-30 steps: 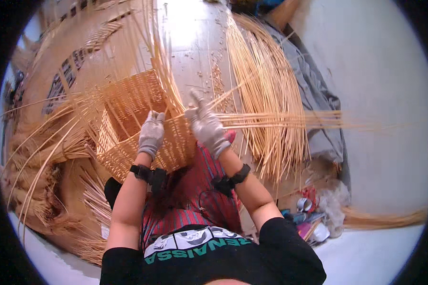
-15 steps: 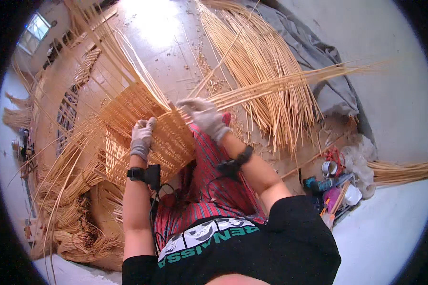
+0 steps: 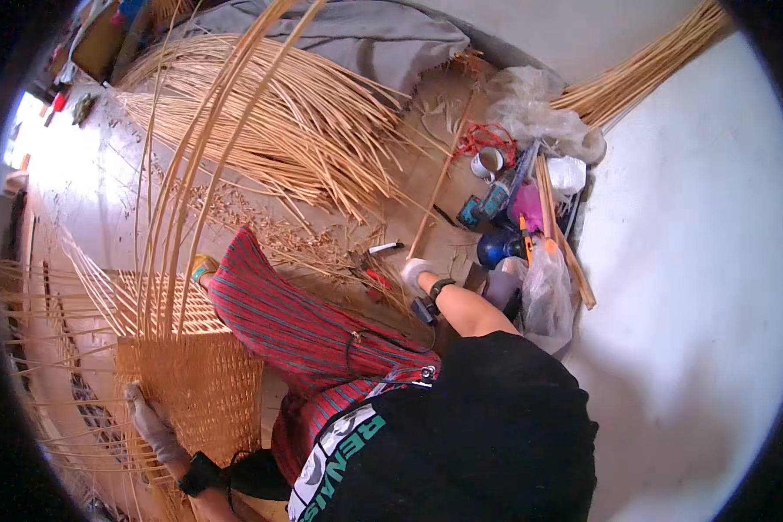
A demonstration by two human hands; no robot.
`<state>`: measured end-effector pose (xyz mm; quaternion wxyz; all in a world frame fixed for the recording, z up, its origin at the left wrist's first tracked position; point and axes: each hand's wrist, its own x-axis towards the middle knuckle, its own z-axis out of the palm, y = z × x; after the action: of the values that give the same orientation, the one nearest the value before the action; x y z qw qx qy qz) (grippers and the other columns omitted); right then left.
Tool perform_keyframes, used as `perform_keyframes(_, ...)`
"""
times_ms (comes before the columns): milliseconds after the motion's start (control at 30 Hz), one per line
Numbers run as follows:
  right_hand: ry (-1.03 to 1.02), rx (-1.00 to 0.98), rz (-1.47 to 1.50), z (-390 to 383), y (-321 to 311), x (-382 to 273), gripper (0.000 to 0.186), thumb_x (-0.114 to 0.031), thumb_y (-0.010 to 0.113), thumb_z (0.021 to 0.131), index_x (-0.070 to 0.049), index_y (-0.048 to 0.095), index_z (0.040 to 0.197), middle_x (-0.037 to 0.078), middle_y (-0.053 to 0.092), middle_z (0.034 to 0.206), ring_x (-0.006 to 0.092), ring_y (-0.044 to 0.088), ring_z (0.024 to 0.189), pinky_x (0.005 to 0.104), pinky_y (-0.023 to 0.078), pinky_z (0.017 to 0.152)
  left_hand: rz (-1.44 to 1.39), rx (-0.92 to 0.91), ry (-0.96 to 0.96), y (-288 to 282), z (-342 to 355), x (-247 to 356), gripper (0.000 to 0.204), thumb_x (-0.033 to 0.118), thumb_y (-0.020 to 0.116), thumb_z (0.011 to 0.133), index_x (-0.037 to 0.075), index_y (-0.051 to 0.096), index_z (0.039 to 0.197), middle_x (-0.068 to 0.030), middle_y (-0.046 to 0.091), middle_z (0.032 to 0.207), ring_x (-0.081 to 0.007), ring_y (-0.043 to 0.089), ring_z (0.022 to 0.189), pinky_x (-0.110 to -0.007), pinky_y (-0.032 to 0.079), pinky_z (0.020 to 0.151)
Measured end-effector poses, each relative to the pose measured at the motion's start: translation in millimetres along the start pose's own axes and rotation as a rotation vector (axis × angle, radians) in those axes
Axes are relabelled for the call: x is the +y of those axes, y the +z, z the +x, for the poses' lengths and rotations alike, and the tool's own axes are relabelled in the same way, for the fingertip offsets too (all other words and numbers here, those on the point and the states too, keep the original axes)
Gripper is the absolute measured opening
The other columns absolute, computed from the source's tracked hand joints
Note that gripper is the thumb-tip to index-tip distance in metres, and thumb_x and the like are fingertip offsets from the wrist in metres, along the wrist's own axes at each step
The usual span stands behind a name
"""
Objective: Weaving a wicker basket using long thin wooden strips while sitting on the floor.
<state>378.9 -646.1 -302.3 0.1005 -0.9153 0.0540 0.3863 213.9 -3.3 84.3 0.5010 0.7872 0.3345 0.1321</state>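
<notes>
The left hand [image 3: 155,424], gloved, lies at 8 o'clock against the outer wall of the woven basket [image 3: 204,383], fingers pointing to 11 o'clock; whether they clamp the wall cannot be told. The right hand [image 3: 415,274], gloved, is near centre, its forearm reaching toward 10 o'clock; its fingers are too small to tell whether they are apart or together. The lower end of a thin rod [image 3: 444,187] meets the glove, the rod running toward 1 o'clock.

The basket's upper edge carries tall reeds [image 3: 172,217] rising toward 12 o'clock. Striped cloth [image 3: 291,304] borders the basket at its 2 o'clock side. Between cloth and reed pile [image 3: 270,122], the floor [image 3: 104,178] bears scattered trimmings [image 3: 300,248]. A power drill [image 3: 485,207] limits the right hand at 2 o'clock; the pale wall [image 3: 679,287] stands at 3 o'clock.
</notes>
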Motion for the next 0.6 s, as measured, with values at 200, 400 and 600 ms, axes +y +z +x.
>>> perform_keyframes(200,-0.426,-0.234,-0.553,4,51,42,0.030,-0.024,0.057,0.090,-0.015,0.075,0.113,0.010,0.066,0.128,0.0294,0.066,0.113,0.0453,0.055,0.089,0.050,0.258,-0.085,64,-42,55,0.051,0.034,0.058,0.101,0.007,0.045,0.142,-0.0121,0.056,0.127,-0.0237,0.060,0.099,-0.030,0.052,0.079)
perform_keyframes(400,0.087,0.305,0.712,-55,-33,25,0.026,-0.026,0.061,0.091,-0.012,0.068,0.112,0.016,0.069,0.114,0.0366,0.065,0.106,0.0438,0.051,0.092,0.264,0.438,0.357,146,-89,50,0.054,0.018,0.057,0.100,0.007,0.035,0.148,-0.0147,0.050,0.139,-0.0286,0.061,0.107,-0.035,0.056,0.079)
perform_keyframes(600,-0.098,1.098,0.805,-107,-200,106,0.018,-0.016,0.058,0.092,-0.013,0.068,0.106,0.015,0.069,0.100,0.0346,0.066,0.098,0.0428,0.052,0.089,0.050,0.262,0.280,210,-102,47,0.055,0.016,0.058,0.100,0.007,0.035,0.148,-0.0135,0.048,0.142,-0.0273,0.062,0.106,-0.033,0.057,0.073)
